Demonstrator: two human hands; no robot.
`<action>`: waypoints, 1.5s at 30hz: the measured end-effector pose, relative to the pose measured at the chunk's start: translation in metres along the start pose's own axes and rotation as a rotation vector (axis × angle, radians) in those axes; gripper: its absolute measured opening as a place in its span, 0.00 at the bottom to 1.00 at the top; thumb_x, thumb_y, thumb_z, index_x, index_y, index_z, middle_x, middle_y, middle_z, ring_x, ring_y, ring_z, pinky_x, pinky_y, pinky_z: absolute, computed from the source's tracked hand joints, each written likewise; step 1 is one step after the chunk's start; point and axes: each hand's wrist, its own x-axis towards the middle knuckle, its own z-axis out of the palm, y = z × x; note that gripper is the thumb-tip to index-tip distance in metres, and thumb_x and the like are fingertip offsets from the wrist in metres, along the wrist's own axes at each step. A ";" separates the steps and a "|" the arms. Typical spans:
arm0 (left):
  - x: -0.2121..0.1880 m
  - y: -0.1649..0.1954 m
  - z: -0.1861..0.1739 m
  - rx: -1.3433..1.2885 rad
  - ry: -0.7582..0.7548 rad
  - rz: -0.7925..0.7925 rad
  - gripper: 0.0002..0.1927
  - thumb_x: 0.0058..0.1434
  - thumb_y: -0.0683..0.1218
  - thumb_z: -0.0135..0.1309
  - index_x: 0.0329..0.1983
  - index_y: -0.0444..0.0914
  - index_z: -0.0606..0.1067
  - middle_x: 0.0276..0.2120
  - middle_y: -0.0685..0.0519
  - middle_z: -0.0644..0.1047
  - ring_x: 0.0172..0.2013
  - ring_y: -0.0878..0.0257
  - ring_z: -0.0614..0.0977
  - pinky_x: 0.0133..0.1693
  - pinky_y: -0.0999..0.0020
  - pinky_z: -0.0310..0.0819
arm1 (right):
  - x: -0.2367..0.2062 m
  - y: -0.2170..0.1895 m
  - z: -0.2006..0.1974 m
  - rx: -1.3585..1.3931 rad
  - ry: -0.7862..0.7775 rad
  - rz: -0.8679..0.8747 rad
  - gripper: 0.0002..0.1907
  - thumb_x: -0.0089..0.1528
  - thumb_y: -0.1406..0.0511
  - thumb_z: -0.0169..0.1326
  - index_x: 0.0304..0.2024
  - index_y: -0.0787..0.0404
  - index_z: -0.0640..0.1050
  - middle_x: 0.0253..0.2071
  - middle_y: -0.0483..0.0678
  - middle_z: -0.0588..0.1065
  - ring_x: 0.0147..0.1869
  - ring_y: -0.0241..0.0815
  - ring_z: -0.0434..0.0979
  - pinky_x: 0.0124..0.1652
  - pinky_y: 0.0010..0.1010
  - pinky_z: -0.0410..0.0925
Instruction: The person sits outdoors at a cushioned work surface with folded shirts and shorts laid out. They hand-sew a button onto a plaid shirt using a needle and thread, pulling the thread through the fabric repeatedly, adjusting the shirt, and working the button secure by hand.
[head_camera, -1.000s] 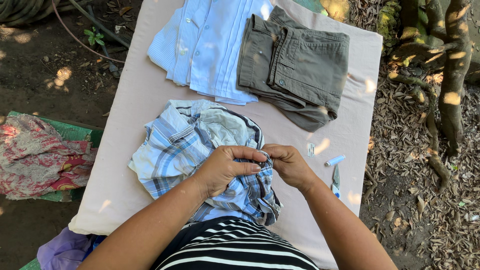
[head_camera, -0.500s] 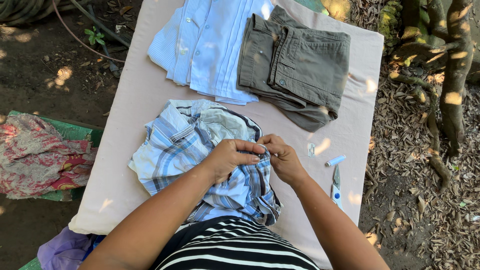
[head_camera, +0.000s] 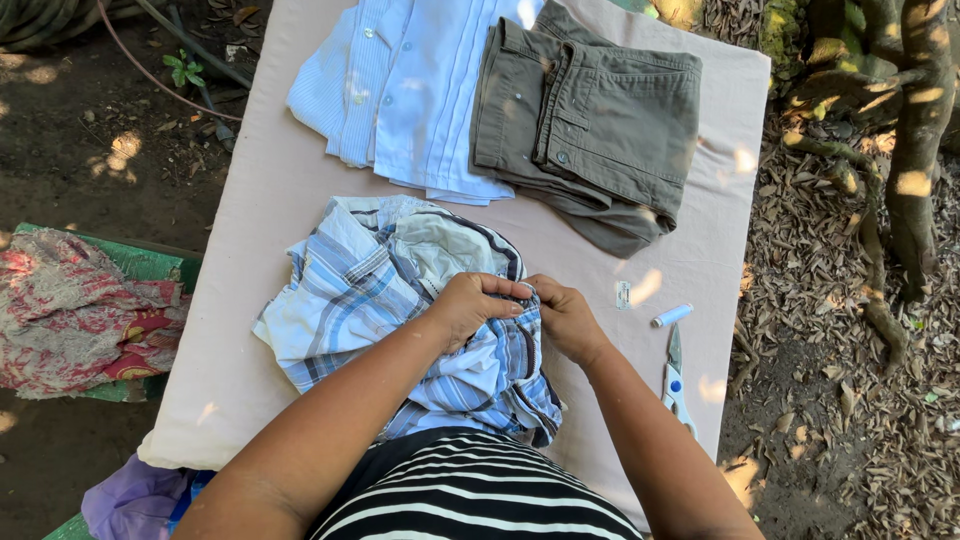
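A plaid shirt (head_camera: 390, 300) at the table's (head_camera: 260, 210) near middle is pinched by the left hand (head_camera: 478, 303) and right hand (head_camera: 565, 315) — sewing seemingly underway — steady fingertip control needed next.

Blue-and-white plaid shirt (head_camera: 400, 310), crumpled, lying on the near half of my table — one edge pinched up.

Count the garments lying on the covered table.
3. A plaid shirt under both hands near the front, a light blue shirt at the far edge, and olive trousers beside it on the right. Others may lie hidden underneath.
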 end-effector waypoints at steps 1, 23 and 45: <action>0.000 -0.001 0.000 -0.007 -0.002 -0.003 0.14 0.56 0.32 0.59 0.46 0.29 0.81 0.37 0.46 0.84 0.36 0.64 0.85 0.42 0.72 0.81 | -0.002 -0.002 -0.001 0.030 -0.014 0.013 0.12 0.64 0.72 0.52 0.49 0.68 0.80 0.51 0.45 0.75 0.56 0.37 0.74 0.58 0.26 0.65; 0.012 -0.024 -0.017 -0.006 0.022 -0.040 0.15 0.56 0.33 0.60 0.47 0.32 0.82 0.40 0.47 0.83 0.40 0.63 0.84 0.47 0.71 0.79 | -0.016 0.002 0.014 -0.036 0.129 0.137 0.22 0.70 0.58 0.46 0.51 0.68 0.81 0.42 0.48 0.74 0.44 0.40 0.69 0.47 0.29 0.63; 0.020 -0.043 -0.027 -0.004 -0.013 0.006 0.14 0.61 0.35 0.54 0.50 0.32 0.81 0.43 0.49 0.82 0.43 0.66 0.81 0.49 0.72 0.76 | -0.014 0.014 0.021 -0.195 0.145 -0.080 0.18 0.69 0.61 0.48 0.42 0.71 0.80 0.48 0.49 0.77 0.51 0.39 0.75 0.53 0.26 0.66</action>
